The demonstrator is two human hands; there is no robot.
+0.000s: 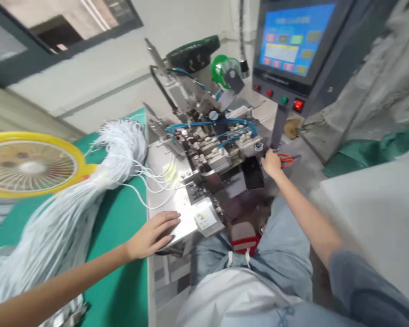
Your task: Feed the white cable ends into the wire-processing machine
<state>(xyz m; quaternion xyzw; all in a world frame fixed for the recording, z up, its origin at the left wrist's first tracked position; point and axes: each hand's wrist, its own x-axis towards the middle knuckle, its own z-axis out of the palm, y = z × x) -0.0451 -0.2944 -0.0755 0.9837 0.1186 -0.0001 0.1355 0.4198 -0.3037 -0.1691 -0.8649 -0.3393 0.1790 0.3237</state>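
Observation:
My left hand (155,235) lies flat on the metal work plate (157,195), fingers stretched out, holding nothing. Just right of it is a small clear box (207,218) with a paper label. My right hand (271,163) is at the right side of the machine (214,141), its fingers drawn together near a dark small part by the screen's post. What the fingertips hold, if anything, is too small to make out. Beside that hand are orange-handled scissors (286,160) and a black phone (253,173). Several loose white cords (157,181) cross the plate toward the machine.
A large bundle of white cords (112,159) lies on the green tabletop (122,281) at left, next to a yellow fan (34,165). The lit control screen (291,38) stands at upper right on a post. A green reel (221,70) sits behind the machine.

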